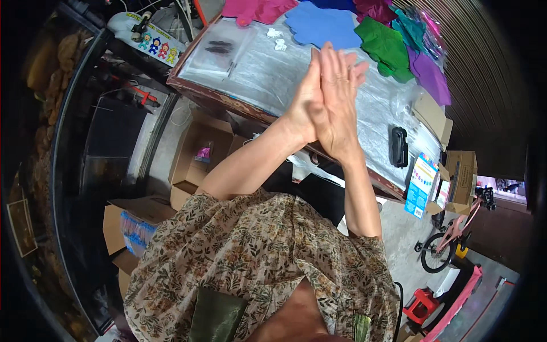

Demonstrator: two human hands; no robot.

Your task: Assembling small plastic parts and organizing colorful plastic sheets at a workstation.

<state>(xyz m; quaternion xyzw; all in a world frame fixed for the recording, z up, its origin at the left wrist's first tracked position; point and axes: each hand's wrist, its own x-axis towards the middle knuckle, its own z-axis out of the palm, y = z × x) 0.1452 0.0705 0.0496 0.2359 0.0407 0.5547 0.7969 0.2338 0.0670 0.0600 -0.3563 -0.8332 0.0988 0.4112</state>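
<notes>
My left hand (305,108) and my right hand (337,108) are pressed palm to palm above the table, fingers stretched out and pointing away from me. The right hand's fingers cover part of the left. I see nothing held between them, though the inner palms are hidden. Just beyond the fingertips lies a flat light blue piece (323,25) with a wavy edge. To its right are a green piece (387,50) and a purple one (430,77); a pink one (259,10) lies to the left. Two small white pieces (279,44) rest on the table near the blue one.
Clear plastic sheeting covers the table (256,80). Toward its right end are a black case (399,146) and a blue-and-white printed package (421,185). Open cardboard boxes (191,142) stand below on the left. A decorated skateboard (128,28) leans at the far left; a pink bicycle (453,233) stands right.
</notes>
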